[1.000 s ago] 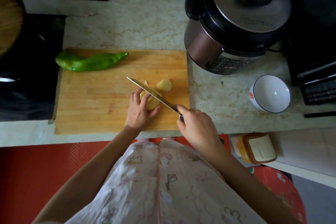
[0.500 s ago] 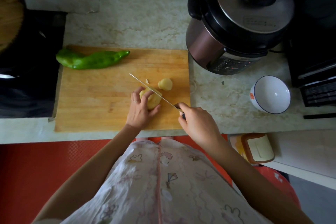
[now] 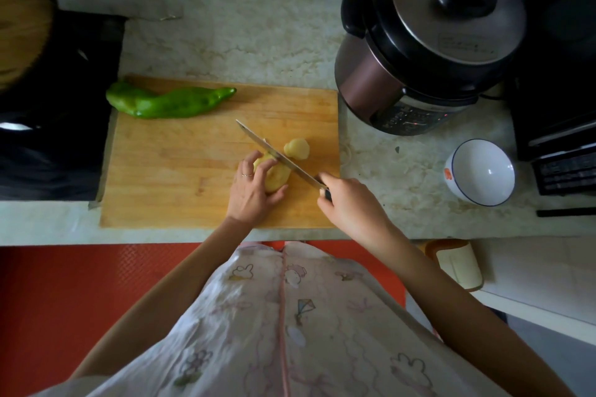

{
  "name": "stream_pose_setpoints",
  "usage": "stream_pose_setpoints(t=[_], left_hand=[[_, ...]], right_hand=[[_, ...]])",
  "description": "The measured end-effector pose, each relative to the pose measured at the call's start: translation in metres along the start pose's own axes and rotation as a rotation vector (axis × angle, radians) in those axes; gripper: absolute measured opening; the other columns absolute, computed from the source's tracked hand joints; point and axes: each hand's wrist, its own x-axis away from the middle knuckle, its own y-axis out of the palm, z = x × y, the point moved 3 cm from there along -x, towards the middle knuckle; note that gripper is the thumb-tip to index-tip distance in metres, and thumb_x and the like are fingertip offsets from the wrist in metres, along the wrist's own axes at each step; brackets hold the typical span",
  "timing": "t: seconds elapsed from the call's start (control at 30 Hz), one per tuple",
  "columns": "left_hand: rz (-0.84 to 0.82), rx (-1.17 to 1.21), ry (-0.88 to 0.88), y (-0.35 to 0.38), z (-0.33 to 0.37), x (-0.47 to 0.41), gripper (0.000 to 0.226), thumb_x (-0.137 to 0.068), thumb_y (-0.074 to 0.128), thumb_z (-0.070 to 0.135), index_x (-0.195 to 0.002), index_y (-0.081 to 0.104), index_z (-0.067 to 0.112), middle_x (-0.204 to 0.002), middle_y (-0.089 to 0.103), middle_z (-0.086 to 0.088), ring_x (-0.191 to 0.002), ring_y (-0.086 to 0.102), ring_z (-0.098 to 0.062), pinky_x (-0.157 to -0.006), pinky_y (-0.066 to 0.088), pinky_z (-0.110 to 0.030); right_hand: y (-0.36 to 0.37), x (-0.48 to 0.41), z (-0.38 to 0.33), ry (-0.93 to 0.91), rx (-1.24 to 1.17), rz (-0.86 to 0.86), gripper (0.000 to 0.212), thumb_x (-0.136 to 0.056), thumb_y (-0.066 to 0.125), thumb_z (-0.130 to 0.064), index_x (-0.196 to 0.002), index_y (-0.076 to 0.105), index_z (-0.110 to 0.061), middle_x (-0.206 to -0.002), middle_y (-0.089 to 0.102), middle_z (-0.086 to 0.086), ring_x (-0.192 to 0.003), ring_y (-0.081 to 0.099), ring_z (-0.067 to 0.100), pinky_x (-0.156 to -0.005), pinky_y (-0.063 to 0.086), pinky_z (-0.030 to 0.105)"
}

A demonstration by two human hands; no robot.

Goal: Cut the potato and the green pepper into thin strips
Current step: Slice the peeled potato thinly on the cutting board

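A peeled yellow potato [image 3: 276, 177] lies on the wooden cutting board [image 3: 180, 177], near its right end. My left hand [image 3: 251, 195] grips the potato from the left, fingers curled over its top. My right hand [image 3: 350, 206] holds the dark handle of a knife [image 3: 274, 153], whose blade slants across the potato's right end. A cut-off potato piece [image 3: 297, 148] lies just right of the blade. The long green pepper [image 3: 167, 101] rests whole at the board's far left corner.
A pressure cooker [image 3: 422, 51] stands right of the board at the back. A white bowl [image 3: 480, 172] sits on the marble counter [image 3: 232, 39] to the right. A black stove [image 3: 48, 113] with a pan borders the board's left side.
The knife blade has shifted a little to the right along the potato and sits lower on it. My left hand has kept its hold.
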Motion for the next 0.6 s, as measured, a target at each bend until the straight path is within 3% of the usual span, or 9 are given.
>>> stream_pose_setpoints(t=[0.1, 0.3, 0.47, 0.6], left_hand=[[-0.009, 0.015, -0.004, -0.001, 0.000, -0.001, 0.051, -0.081, 0.057, 0.047, -0.119, 0.041, 0.018, -0.124, 0.032, -0.007, -0.104, 0.055, -0.050, -0.080, 0.051, -0.054], [0.001, 0.050, -0.026, -0.003, 0.000, 0.000, 0.051, -0.081, 0.057, 0.047, -0.119, 0.041, 0.017, -0.124, 0.032, -0.007, -0.105, 0.055, -0.050, -0.082, 0.050, -0.054], [-0.019, 0.067, -0.042, -0.003, 0.000, -0.001, 0.052, -0.081, 0.058, 0.048, -0.119, 0.041, 0.017, -0.124, 0.032, -0.006, -0.103, 0.055, -0.049, -0.078, 0.053, -0.054], [-0.024, 0.073, -0.060, 0.000, -0.001, -0.001, 0.052, -0.081, 0.059, 0.047, -0.120, 0.041, 0.016, -0.126, 0.035, -0.013, -0.106, 0.053, -0.050, -0.082, 0.051, -0.055]], right_hand=[[-0.001, 0.002, 0.004, 0.015, 0.010, -0.007, 0.031, -0.096, 0.043, -0.016, -0.125, 0.053, -0.012, -0.068, 0.050, -0.002, -0.061, 0.048, 0.017, -0.048, 0.027, 0.026], [0.003, -0.015, -0.007, -0.030, -0.006, -0.029, 0.033, -0.096, 0.045, -0.016, -0.127, 0.052, -0.009, -0.080, 0.061, 0.007, -0.078, 0.062, 0.027, -0.057, 0.038, 0.031], [0.003, -0.005, 0.006, -0.014, 0.011, -0.028, 0.035, -0.096, 0.044, -0.015, -0.130, 0.052, -0.009, -0.074, 0.055, 0.003, -0.067, 0.054, 0.020, -0.055, 0.035, 0.029], [0.005, -0.015, -0.003, -0.038, 0.025, -0.003, 0.038, -0.097, 0.044, -0.016, -0.134, 0.050, -0.011, -0.095, 0.067, 0.010, -0.089, 0.063, 0.028, -0.063, 0.042, 0.031]])
